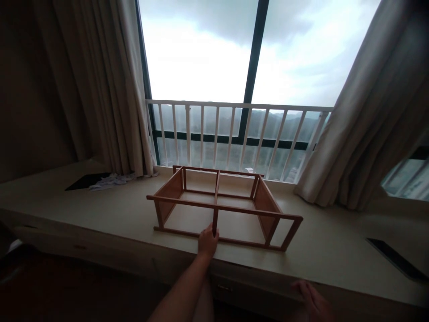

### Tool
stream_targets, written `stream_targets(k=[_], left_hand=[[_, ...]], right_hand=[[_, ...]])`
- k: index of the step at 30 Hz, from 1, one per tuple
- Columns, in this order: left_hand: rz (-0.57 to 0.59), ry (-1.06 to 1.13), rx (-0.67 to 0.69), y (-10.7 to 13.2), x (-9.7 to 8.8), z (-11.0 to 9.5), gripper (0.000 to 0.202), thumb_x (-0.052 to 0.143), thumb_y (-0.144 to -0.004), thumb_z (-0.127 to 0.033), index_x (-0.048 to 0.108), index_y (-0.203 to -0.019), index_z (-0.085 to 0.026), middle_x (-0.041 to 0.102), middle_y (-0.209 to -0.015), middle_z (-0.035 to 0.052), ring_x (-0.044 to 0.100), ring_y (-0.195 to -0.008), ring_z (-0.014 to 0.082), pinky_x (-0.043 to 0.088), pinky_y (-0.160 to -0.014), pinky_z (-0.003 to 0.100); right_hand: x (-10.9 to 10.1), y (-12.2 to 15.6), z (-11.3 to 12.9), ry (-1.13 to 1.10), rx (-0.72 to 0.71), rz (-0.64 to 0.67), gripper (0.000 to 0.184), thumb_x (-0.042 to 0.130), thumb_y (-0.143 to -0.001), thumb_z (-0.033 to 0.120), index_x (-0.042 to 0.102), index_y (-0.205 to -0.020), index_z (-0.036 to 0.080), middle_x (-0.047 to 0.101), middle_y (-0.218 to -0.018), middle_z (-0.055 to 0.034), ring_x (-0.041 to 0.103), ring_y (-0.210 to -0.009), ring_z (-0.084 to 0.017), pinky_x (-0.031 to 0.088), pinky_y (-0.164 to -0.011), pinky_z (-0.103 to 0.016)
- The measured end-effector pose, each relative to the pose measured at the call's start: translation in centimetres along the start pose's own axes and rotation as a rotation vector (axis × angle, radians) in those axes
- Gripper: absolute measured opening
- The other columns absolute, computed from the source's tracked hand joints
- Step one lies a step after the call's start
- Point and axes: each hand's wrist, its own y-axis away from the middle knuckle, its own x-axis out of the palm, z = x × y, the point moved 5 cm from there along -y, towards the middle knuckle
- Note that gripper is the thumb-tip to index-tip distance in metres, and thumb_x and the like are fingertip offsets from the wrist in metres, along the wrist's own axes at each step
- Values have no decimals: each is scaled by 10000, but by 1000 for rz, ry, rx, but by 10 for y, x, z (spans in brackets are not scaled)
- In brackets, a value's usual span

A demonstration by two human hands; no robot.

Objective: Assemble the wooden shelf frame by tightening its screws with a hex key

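A reddish-brown wooden shelf frame (187, 202) lies on the pale window ledge (124, 210). It has solid end panels, open bays and a bar across its middle. My left hand (208, 241) is closed around the short middle post at the frame's near side, with the fingers partly hidden behind the wood. Low in the view, my right hand (310, 295) is by the ledge's front edge, apart from the frame. Its fingers look stretched out and hold nothing visible, though that area is dim and slightly blurred.
Behind the frame stands a white railing (231, 106) before the window. Beige curtains (117, 89) hang on both sides. On the left of the ledge lie a dark flat item (85, 181) and a crumpled white cloth (112, 181). A dark flat panel (395, 259) lies at the right.
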Motion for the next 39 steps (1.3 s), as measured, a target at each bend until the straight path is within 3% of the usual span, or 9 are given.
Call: stream_targets(k=[3, 7, 9, 11, 16, 23, 39], left_hand=[[-8, 4, 16, 3, 3, 2, 321, 402, -954, -314, 639, -1124, -180, 712, -1043, 97, 642, -1020, 246, 418, -965, 364], [-29, -22, 28, 2, 8, 5, 329, 392, -957, -305, 641, -1139, -191, 720, -1012, 90, 655, -996, 241, 432, -938, 359], [-44, -49, 40, 0, 10, 6, 330, 384, -955, -287, 640, -1143, -198, 715, -1044, 81, 655, -1008, 230, 434, -946, 353], [-58, -95, 48, -3, 12, 6, 325, 394, -940, -262, 638, -1146, -204, 698, -1111, 79, 633, -1080, 225, 414, -990, 359], [-82, -299, -39, -9, 22, 11, 358, 474, -853, -209, 628, -1175, -175, 623, -1278, 116, 508, -1277, 262, 273, -1128, 448], [-56, -344, -26, -13, 30, 14, 361, 443, -868, -240, 624, -1176, -185, 627, -1278, 107, 514, -1270, 249, 288, -1119, 428], [-47, -352, 14, -13, 28, 14, 322, 438, -873, -298, 659, -1068, -169, 659, -1180, 104, 580, -1165, 252, 383, -1025, 369]], right_hand=[[13, -33, 26, -8, -91, -43, 484, 390, -839, 624, 651, -951, 232, 686, -1097, -106, 614, -1087, -286, 426, -997, -399], [37, -77, 52, -23, -219, -143, 451, 337, -903, 570, 579, -960, 194, 655, -1053, -125, 613, -1004, -266, 439, -951, -396], [51, -93, 50, -23, -254, -245, 471, 320, -919, 552, 562, -1045, 169, 629, -1096, -142, 589, -1050, -273, 427, -974, -411], [69, -105, 40, -12, -281, -266, 500, 304, -936, 532, 550, -1127, 141, 603, -1166, -162, 573, -1098, -276, 435, -978, -416], [100, -115, 10, 190, -379, -277, 557, 307, -948, 535, 652, -1023, 105, 621, -1157, -207, 573, -1104, -322, 418, -1003, -483], [104, -117, 11, 334, -436, -295, 559, 289, -973, 482, 699, -980, 103, 639, -1139, -207, 599, -1064, -319, 439, -964, -472], [100, -111, 26, 395, -478, -374, 462, 292, -997, 379, 676, -941, 128, 637, -1085, -161, 590, -995, -267, 421, -912, -410]])
